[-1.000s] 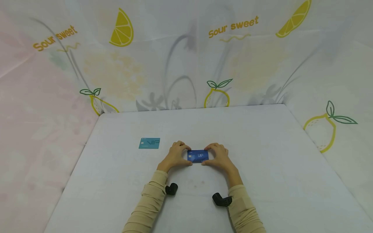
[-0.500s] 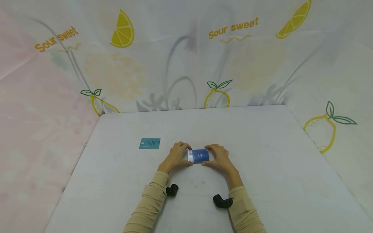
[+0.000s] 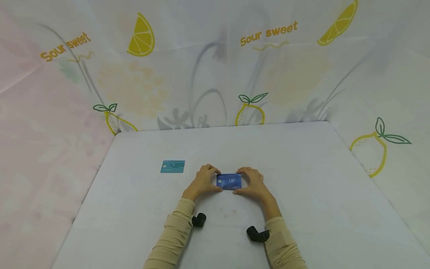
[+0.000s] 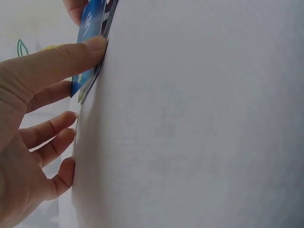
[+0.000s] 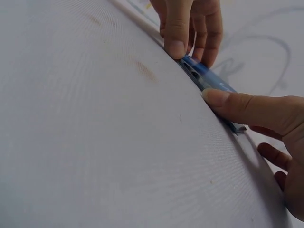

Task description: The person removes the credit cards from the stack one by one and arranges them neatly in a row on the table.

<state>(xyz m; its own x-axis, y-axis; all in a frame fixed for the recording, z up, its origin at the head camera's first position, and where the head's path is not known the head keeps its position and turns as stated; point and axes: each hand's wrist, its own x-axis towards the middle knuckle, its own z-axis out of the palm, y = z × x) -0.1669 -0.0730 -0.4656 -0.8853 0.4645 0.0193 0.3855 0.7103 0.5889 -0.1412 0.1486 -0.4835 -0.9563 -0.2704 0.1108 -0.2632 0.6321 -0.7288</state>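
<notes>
In the middle of the white table lies a small stack of cards, topped by a dark blue VIP card [image 3: 229,181]. My left hand [image 3: 202,180] pinches the stack's left end between thumb and forefinger. At the right end, the thumb and fingers of my right hand [image 3: 252,183] hold the near and far edges. The left wrist view shows the blue card [image 4: 85,23] with its corner standing slightly apart from the darker card edges under it. In the right wrist view both thumbs press the near edge of the stack [image 5: 195,75].
A teal VIP card [image 3: 173,166] lies flat on the table [image 3: 285,149], to the left and a little farther back. Behind the table hangs a lemon-printed cloth [image 3: 188,74]. Black wrist cameras [image 3: 258,234] sit at both sleeves.
Half a second ago a pale glare covered the left part of the blue card; now its face is evenly dark blue. Both hands keep nearly the same place at the stack's ends.
</notes>
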